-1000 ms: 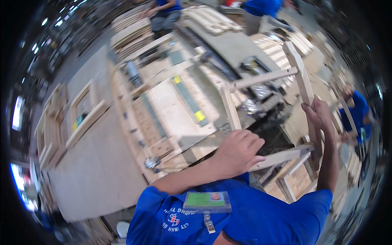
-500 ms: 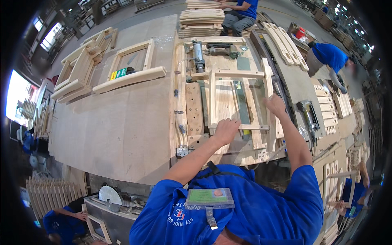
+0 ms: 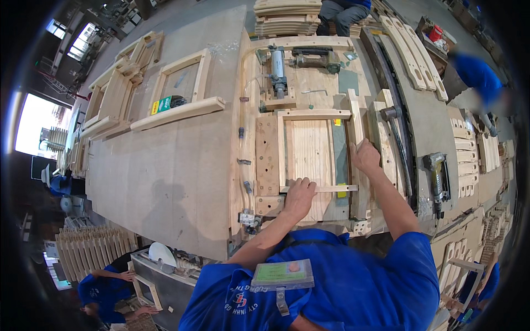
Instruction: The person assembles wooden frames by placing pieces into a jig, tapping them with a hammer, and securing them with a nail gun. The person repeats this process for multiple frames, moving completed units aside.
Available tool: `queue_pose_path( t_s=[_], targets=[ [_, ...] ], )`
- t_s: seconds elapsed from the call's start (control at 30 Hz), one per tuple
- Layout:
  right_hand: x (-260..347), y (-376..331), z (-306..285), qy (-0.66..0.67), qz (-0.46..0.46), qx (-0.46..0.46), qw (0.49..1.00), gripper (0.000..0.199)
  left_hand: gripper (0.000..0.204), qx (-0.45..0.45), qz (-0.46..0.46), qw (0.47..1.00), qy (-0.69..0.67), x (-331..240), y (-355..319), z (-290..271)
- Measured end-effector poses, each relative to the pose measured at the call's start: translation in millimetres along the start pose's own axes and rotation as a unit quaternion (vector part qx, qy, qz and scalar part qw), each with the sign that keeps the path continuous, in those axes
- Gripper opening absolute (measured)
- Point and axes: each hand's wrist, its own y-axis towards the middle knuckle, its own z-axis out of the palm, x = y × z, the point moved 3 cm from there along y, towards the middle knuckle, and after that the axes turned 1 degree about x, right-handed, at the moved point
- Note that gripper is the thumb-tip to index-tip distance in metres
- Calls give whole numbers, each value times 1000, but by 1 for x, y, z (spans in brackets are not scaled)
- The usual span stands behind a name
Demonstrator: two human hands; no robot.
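Fingers of my left hand [image 3: 300, 194] lie flat and spread on the near rail [image 3: 318, 188] of the wooden frame [image 3: 313, 149], pressing down with nothing clasped. My right hand [image 3: 365, 156] rests with curled fingers against the frame's right upright [image 3: 354, 118]; whether it grips that piece or only pushes on it, I cannot tell.

Frame position: seated in the assembly jig [image 3: 268, 160] at the near right part of the workbench [image 3: 165, 182], far rail toward the pneumatic cylinder [image 3: 277, 71].

Change noted: half a second earlier my right hand sat farther up the upright and my left hand was at the same near rail; a second earlier my right hand held a loose slat upright at the bench's right edge. Now both hands are down on the frame, which by my judgement means the parts are placed and are being squared and held for fastening.

Surroundings: nail gun [image 3: 436, 174] at the right edge, hammer [image 3: 393, 127] just beyond my right hand, finished frames [image 3: 182, 88] at the far left corner, a stack of panels [image 3: 287, 16] at the far edge.
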Motion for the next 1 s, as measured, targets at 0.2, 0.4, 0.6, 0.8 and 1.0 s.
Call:
queue_pose_path(
  t_s=[0.2, 0.4, 0.6, 0.8, 1.0],
  targets=[
    [51, -106, -16, -51, -295, -44, 953, 45, 20, -20, -10, 1000, 19, -3, -4, 6],
    [63, -174, 5, -13, -349, -41, 936, 36, 30, -5, -32, 999, -23, -5, -21, -10],
    [59, -179, 7, -1, -326, -68, 943, 38, 37, -95, 79, 989, 84, 25, -92, -103],
    [49, -197, -8, 57, -321, -73, 942, 41, 26, -190, 142, 970, -57, -42, -34, -98],
    [-85, -285, -77, 65, -60, -334, 938, 49, 13, -150, 56, 971, -180, -25, 23, -21]
  ],
)
